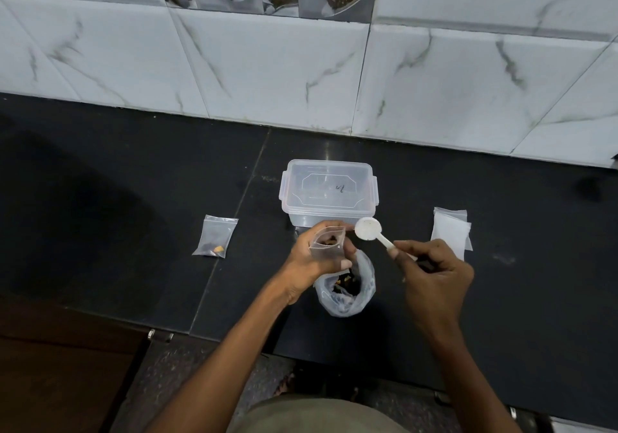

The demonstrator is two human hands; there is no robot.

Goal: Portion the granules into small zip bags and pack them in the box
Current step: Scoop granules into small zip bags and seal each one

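Over the dark counter (468, 198), the left hand (314, 258) pinches a small zip bag (326, 243) open, mouth up, just left of the emptied scoop (368, 229) the right hand (434, 275) grips, supply bag (347, 288) directly beneath

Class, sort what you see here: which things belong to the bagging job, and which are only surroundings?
Belong to the job:
- small zip bag, held open in the left hand
- white scoop, in the right hand
- supply bag of granules
- filled bag
- empty bags
- lidded box

Only surroundings:
- dark counter
- tiled wall
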